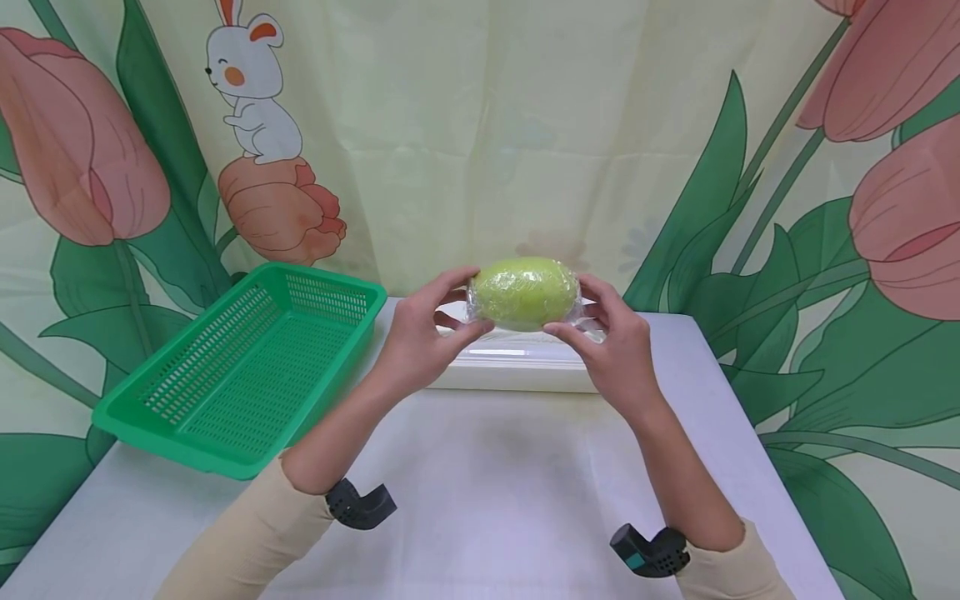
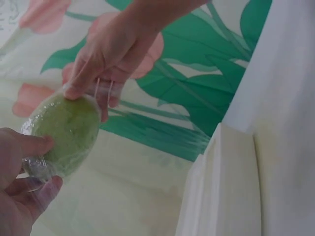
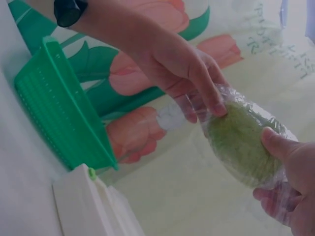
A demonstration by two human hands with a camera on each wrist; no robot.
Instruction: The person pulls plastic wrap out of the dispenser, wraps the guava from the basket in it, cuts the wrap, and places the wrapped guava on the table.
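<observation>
A green oval fruit [image 1: 527, 292], wrapped in clear cling film, is held up level above the far part of the table; its exact kind cannot be told. My left hand [image 1: 427, 329] pinches the wrapped left end between thumb and fingers. At the right end, my right hand [image 1: 618, 346] does the same. In the left wrist view the film around the fruit [image 2: 69, 130] looks wrinkled and bunched at both ends. The right wrist view also has the fruit [image 3: 241, 142] between both hands, with loose film by the fingers.
Behind and below the fruit lies a long white box [image 1: 517, 379], partly hidden. A green plastic basket [image 1: 330, 400] with slotted sides stands at the left of the white table [image 1: 495, 508]. A curtain printed with tulips and a rabbit [image 1: 562, 125] hangs behind.
</observation>
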